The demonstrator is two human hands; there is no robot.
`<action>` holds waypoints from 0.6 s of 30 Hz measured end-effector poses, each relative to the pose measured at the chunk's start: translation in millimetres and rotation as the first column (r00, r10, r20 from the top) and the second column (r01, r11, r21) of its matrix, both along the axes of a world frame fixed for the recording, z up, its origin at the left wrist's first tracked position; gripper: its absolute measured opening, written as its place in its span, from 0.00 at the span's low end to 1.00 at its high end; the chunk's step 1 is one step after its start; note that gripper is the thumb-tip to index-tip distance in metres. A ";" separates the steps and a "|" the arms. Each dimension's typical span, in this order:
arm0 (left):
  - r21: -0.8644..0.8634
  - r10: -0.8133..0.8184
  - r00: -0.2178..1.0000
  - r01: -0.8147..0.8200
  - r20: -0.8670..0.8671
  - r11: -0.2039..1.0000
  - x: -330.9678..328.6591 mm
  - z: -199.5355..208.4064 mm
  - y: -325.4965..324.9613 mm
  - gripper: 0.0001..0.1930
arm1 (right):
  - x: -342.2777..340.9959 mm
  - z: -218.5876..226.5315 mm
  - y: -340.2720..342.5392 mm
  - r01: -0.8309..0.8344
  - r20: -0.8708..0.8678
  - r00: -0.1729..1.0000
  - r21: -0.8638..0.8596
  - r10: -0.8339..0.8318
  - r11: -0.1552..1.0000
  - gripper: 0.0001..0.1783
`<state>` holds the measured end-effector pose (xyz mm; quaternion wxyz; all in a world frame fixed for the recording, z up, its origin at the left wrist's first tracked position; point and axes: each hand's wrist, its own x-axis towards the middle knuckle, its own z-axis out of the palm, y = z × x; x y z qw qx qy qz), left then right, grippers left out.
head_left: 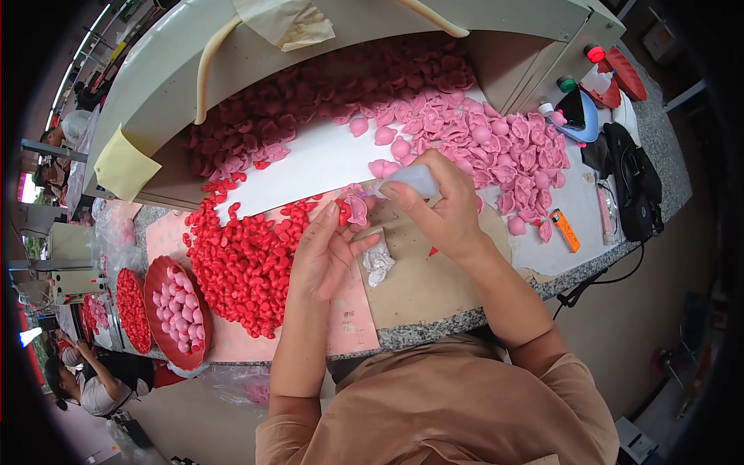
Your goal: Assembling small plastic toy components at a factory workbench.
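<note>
Dozens of pink balls point(180, 310), heaped in a red dish point(186, 360) near the left end of the desk point(430, 328). Just right of the dish, loosely spread over a pink sheet point(360, 306), a mass of small red pieces point(240, 271). Held the left hand point(322, 260) up from the lower edge, forearm nearly upright, palm upward, fingers bent toward the tips. Pinched there a single red piece point(344, 211), with a frilled pink cup point(357, 209) just beside, above tan paper point(434, 287) and a crumpled white tissue point(378, 260). Seemed, by the pose, to be at the step of dabbing something from a squeeze bottle onto the cup. Called, most likely, for a steady left pinch, a light squeeze and a nozzle well aimed, clear of the fingertips. Gripped the pale bottle point(415, 182) in the right hand point(446, 205), nearly level, nozzle to the left, thumb along the near side, forearm slanting in from the lower right. Held both hands near each other; could not tell any contact between nozzle and cup. Farther right, piled on white paper, many pink shells point(535, 167) beside an orange lighter point(566, 231).
</note>
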<state>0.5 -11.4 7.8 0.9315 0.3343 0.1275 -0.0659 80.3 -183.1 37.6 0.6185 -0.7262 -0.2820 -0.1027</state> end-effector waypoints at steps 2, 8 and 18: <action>0.026 0.003 1.000 -0.003 0.010 1.000 -0.3 1.2 -0.7 0.20 | 0.1 -1.2 0.7 0.003 -0.018 1.000 0.030 -0.002 1.000 0.13; 0.029 0.006 1.000 -0.007 0.026 1.000 0.1 3.6 -1.6 0.21 | -0.6 2.4 0.7 0.015 -0.026 1.000 0.032 -0.014 0.999 0.13; 0.023 0.001 0.999 -0.002 0.054 1.000 0.1 5.6 -1.4 0.21 | 0.4 -1.0 0.1 -0.002 -0.008 1.000 0.031 0.002 1.000 0.13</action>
